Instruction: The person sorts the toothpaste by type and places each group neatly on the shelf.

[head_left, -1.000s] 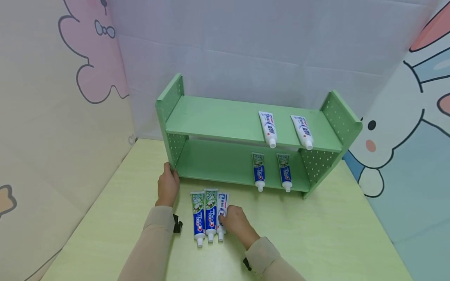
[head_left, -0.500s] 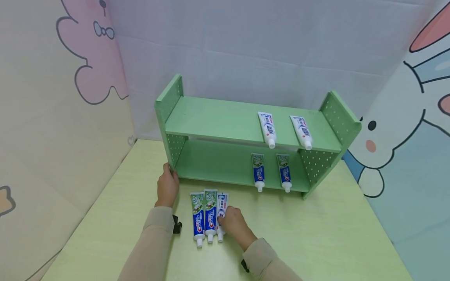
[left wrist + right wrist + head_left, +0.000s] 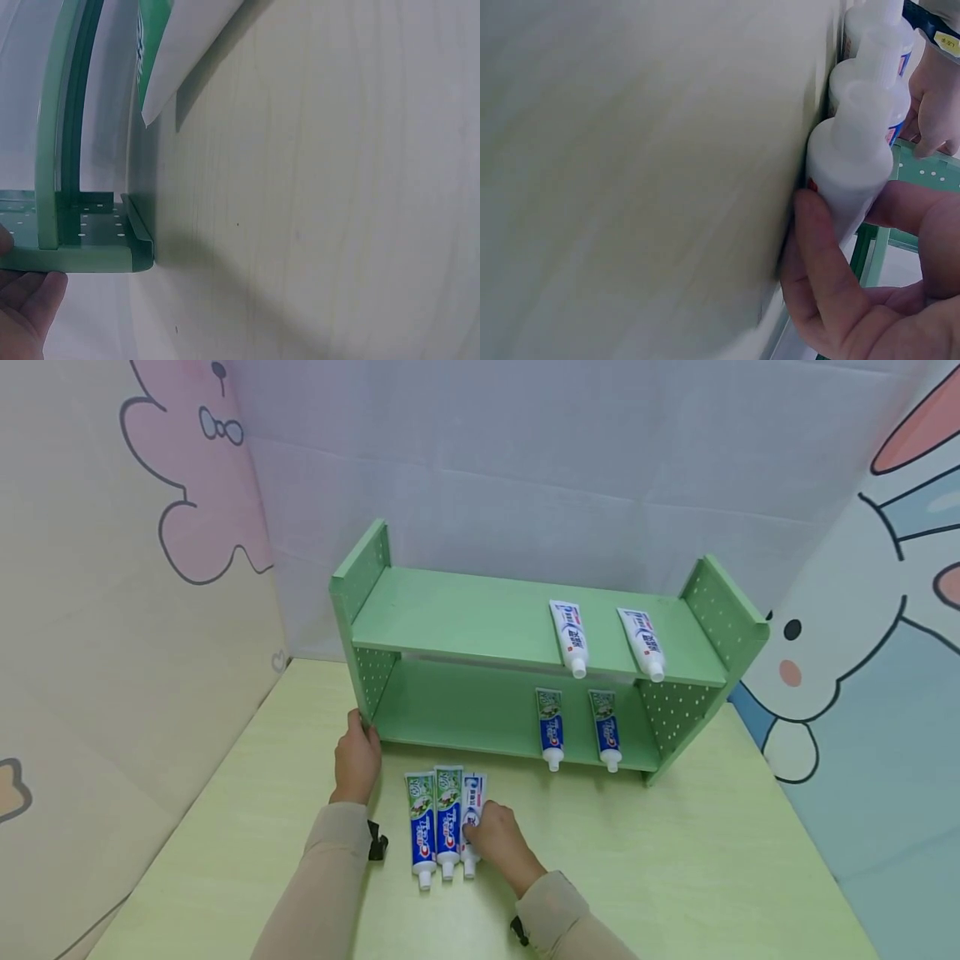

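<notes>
My left hand (image 3: 356, 760) grips the front edge of the left side panel of a green two-tier shelf (image 3: 450, 610). In the left wrist view, thumb and fingers (image 3: 34, 304) lie on opposite faces of that panel. Lower down, my right hand (image 3: 501, 839) pinches a white toothpaste tube (image 3: 472, 793) lying on the table. The right wrist view has the tube's white shoulder (image 3: 847, 165) between thumb and fingers. To its left lie two green-and-blue toothpaste tubes, one in the middle (image 3: 448, 810) and one at the outside (image 3: 422, 818), caps toward me.
Two white toothpaste tubes (image 3: 570, 635) (image 3: 641, 639) lie on the upper tier's right half. Below them, two green-and-blue tubes (image 3: 550, 722) (image 3: 604, 722) rest on the lower tier. Their caps overhang the front edges. The pale table (image 3: 675, 860) meets cartoon-printed walls on both sides.
</notes>
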### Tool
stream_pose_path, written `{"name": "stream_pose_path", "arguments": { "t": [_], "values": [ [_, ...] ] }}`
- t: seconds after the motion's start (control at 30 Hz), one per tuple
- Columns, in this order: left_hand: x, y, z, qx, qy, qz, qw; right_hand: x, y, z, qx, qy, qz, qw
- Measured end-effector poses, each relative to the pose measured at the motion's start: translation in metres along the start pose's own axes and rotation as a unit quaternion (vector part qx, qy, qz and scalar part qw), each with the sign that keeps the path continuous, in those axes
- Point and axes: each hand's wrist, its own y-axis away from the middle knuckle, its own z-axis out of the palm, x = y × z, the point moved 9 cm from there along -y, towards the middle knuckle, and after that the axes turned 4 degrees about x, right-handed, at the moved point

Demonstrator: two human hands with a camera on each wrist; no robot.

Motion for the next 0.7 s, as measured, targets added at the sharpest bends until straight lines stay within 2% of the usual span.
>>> {"name": "stream_pose_path", "arguments": {
  "t": [0.4, 0.7],
  "values": [
    [-0.0035, -0.0012, 0.0009, 0.010, 0.005, 0.007, 0.9999, 0.0010, -0.0002, -0.0013, -0.004, -0.018, 0.008, 1.000],
    [-0.0037, -0.0012, 0.0019, 0.005, 0.004, 0.006, 1.0000, 0.0031, -0.0020, -0.0035, 0.007, -0.028, -0.006, 1.000]
  ]
}}
